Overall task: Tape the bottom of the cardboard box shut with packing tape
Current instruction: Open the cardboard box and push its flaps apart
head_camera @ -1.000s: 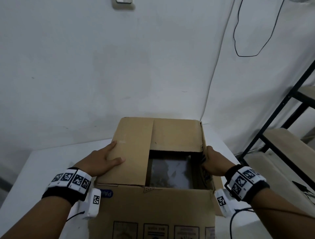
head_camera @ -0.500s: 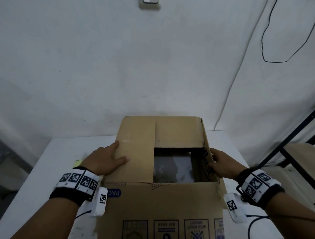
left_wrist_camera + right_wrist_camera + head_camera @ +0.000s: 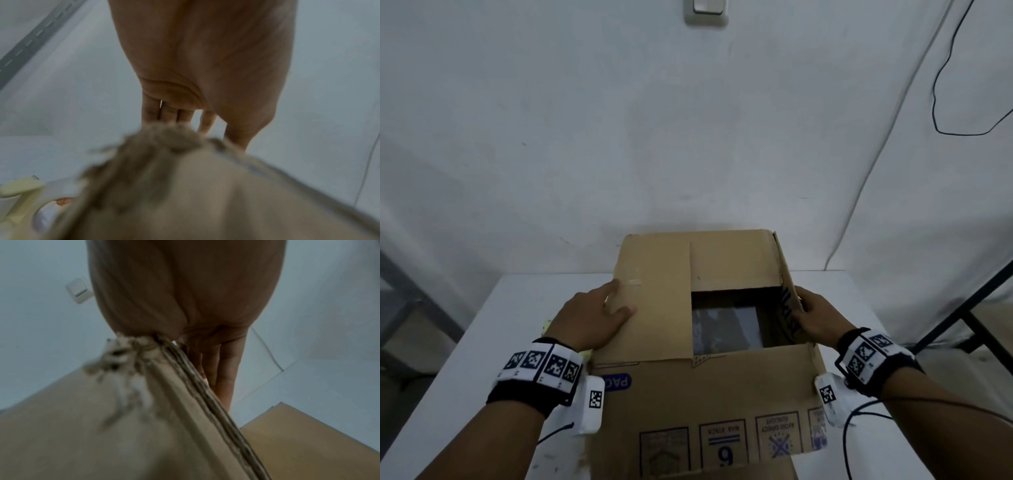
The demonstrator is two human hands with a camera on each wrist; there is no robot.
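Observation:
A brown cardboard box (image 3: 722, 394) stands upside down on the white table (image 3: 493, 342), printed side toward me. Its left flap (image 3: 661, 308) lies folded flat, and my left hand (image 3: 592, 318) presses on it with straight fingers (image 3: 168, 113). The far flap (image 3: 732, 263) is folded down too. The right flap (image 3: 786, 294) stands nearly upright; my right hand (image 3: 815, 315) holds its edge (image 3: 205, 394), thumb inside, fingers (image 3: 222, 369) outside. A dark opening (image 3: 729, 322) shows between the flaps. No tape roll is plainly in view.
A pale yellow object (image 3: 18, 191) lies on the table left of the box, mostly hidden under my left wrist. A white wall (image 3: 619, 137) with a switch (image 3: 707, 10) rises behind. A black shelf frame (image 3: 962, 308) stands at the right.
My head view has swung left, so the box sits more centred. Both hands keep their places on the flaps; the right flap stays upright.

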